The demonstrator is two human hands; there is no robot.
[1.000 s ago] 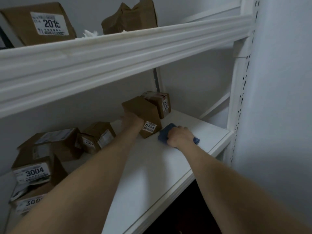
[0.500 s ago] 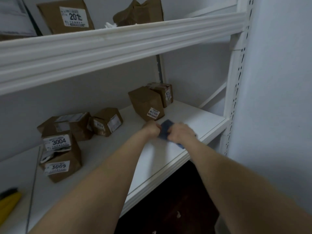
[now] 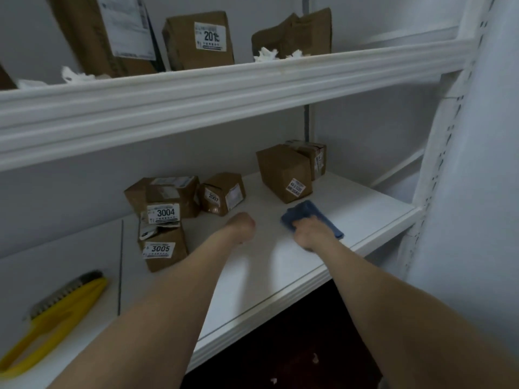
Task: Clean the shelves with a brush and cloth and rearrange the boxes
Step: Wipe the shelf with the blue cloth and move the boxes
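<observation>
My right hand (image 3: 310, 234) lies on a blue cloth (image 3: 307, 211) on the white middle shelf (image 3: 365, 211), fingers curled over its near edge. My left hand (image 3: 243, 226) hovers a little to the left of the cloth, fingers curled, holding nothing. Just behind the cloth stands a brown box (image 3: 280, 171) with a second box (image 3: 313, 154) behind it. Further left are a box marked 2007 (image 3: 222, 192), a box marked 3004 (image 3: 165, 197) and one marked 3005 (image 3: 164, 248). A yellow brush (image 3: 56, 313) lies at the shelf's near left.
The upper shelf (image 3: 252, 88) overhangs the work area and carries several brown boxes (image 3: 196, 40) and white paper scraps (image 3: 266, 54). A white upright post (image 3: 438, 164) and wall close off the right side. Dark space lies below the shelf edge.
My left hand left the brown box, came to the cloth, then moved away to the left. My right hand stays on the cloth. The view has pulled back and shows the brush.
</observation>
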